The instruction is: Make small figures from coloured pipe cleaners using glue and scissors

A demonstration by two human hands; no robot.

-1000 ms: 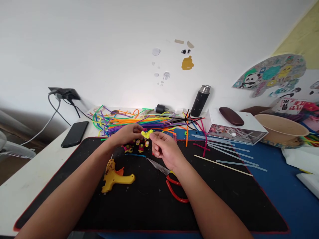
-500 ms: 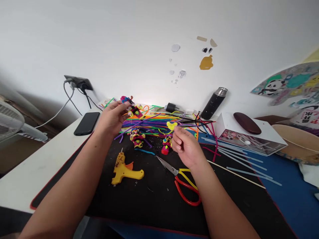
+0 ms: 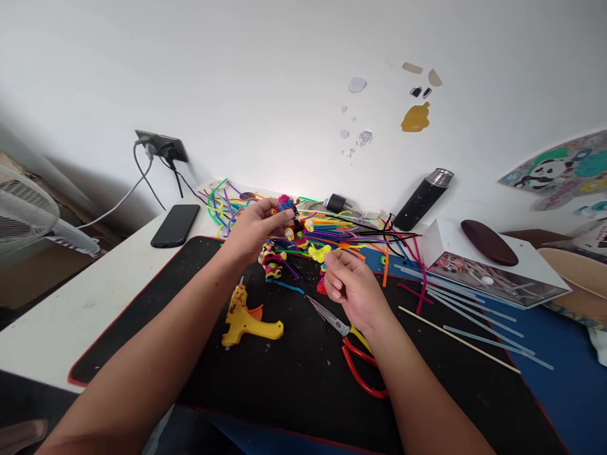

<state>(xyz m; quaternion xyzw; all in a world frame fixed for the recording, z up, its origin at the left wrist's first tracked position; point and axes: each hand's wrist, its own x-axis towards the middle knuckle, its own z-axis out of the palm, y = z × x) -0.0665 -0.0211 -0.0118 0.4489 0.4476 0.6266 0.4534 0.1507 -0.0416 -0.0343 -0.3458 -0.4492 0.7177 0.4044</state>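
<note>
My left hand (image 3: 258, 229) is closed around the head end of a colourful pipe-cleaner figure (image 3: 298, 232), pink, yellow and black, held above the mat. Pinched in the fingertips of my right hand (image 3: 353, 284) is a small yellow fuzzy piece (image 3: 319, 253), apparently bent pipe cleaner, just right of and below the figure. A second pipe-cleaner figure (image 3: 272, 260) stands on the mat under my left hand. Another, with a red end (image 3: 322, 287), is mostly hidden behind my right fingers. Scissors (image 3: 332, 316) with red and yellow handles lie partly under my right wrist.
A yellow glue gun (image 3: 251, 325) lies on the black mat (image 3: 284, 398). Loose pipe cleaners (image 3: 332, 230) spread along the wall. To the right are glue sticks (image 3: 478, 316), a wooden stick (image 3: 458, 338), a white box (image 3: 535, 272) and a black flask (image 3: 423, 199); a phone (image 3: 175, 225) lies left.
My left hand has moved right with the figure, bringing it close to the yellow piece in my right hand. The whole view has shifted slightly.
</note>
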